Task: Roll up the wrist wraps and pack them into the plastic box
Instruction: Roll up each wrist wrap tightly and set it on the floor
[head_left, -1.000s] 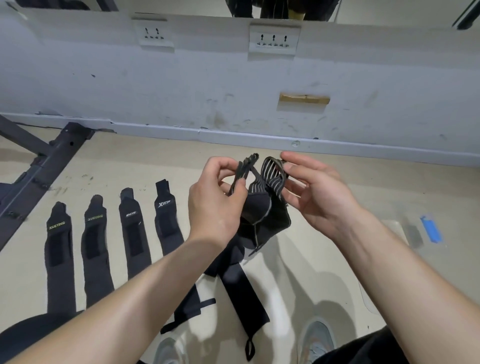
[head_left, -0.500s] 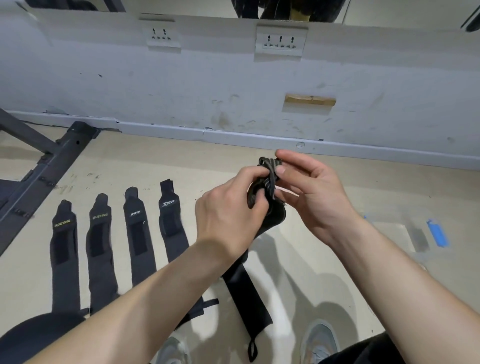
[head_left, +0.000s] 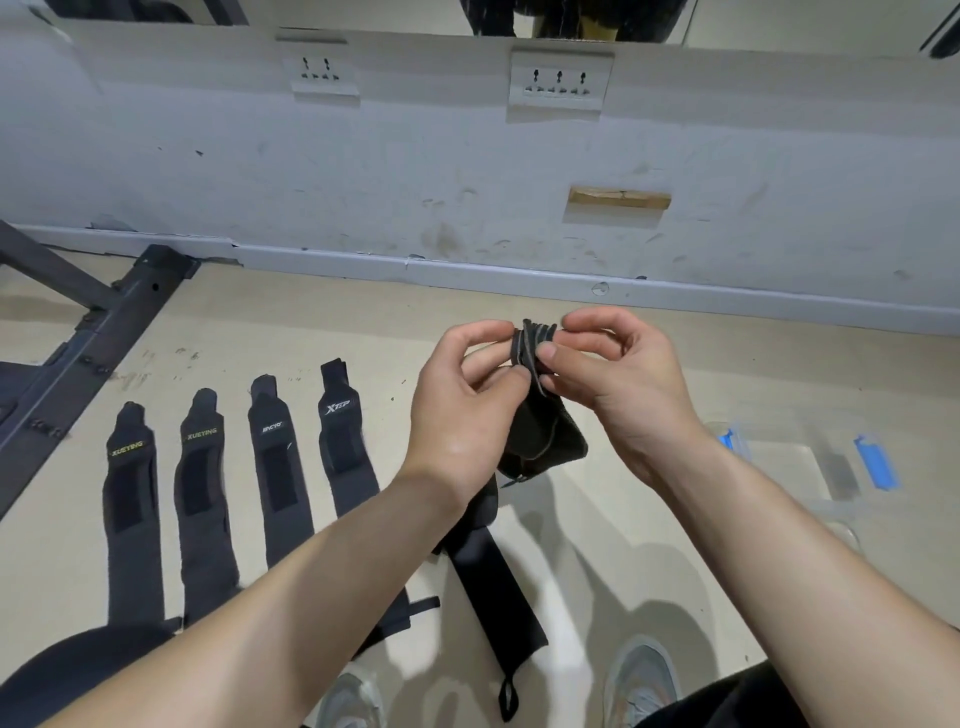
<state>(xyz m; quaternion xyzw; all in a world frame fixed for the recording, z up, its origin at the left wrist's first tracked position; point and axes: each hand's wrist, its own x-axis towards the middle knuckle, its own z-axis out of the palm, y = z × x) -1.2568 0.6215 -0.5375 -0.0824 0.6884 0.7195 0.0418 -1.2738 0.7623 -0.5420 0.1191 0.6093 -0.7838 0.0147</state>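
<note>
Landmark: the plastic box (head_left: 779, 460), clear with blue latches (head_left: 875, 462), lies on the floor. Whether its lid is on is too hard to tell through the clear plastic.
Held wrist wrap (head_left: 543, 436): raised in the air to the left of the box, its coiled end (head_left: 532, 343) uppermost and its loose tail (head_left: 493, 587) hanging toward the floor. Held high, probably so the free length drops straight and feeds into the coil without bunching.
Left hand (head_left: 462, 415): on the side of the coil away from the box, thumb and forefinger clamped on it, seemingly to keep the turns from springing loose.
Right hand (head_left: 623, 384): on the side of the coil nearer the box, thumb and curled fingers pinching the coil's edge, placed to turn it.
Row of flat wraps (head_left: 275, 467): four lie side by side on the floor well left of the box, beyond the hands, apparently laid out straight for rolling one at a time.
Step in hand: rolling is barely begun on this wrap, with most of its length unrolled.
Box's place: close to the right hand, likely so a finished roll goes in with a short reach.
</note>
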